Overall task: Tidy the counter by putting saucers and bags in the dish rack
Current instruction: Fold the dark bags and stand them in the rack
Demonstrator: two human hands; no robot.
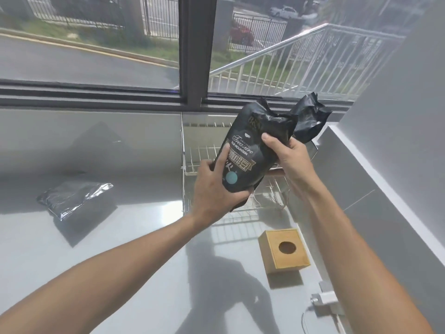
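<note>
Both hands hold a black coffee bag (243, 153) in the air above the white wire dish rack (192, 162) at the counter's back right. Left hand (214, 189) cups the bag's bottom end; right hand (289, 155) pinches near the crumpled top. A second black bag (310, 119) sits behind it, apparently in the rack. A silvery bag (72, 198) lies on the counter (120, 237), well apart. Judgement: bag is soft, film slippery, contents shift; support the base, grip the body, not the loose top. No saucers visible.
</note>
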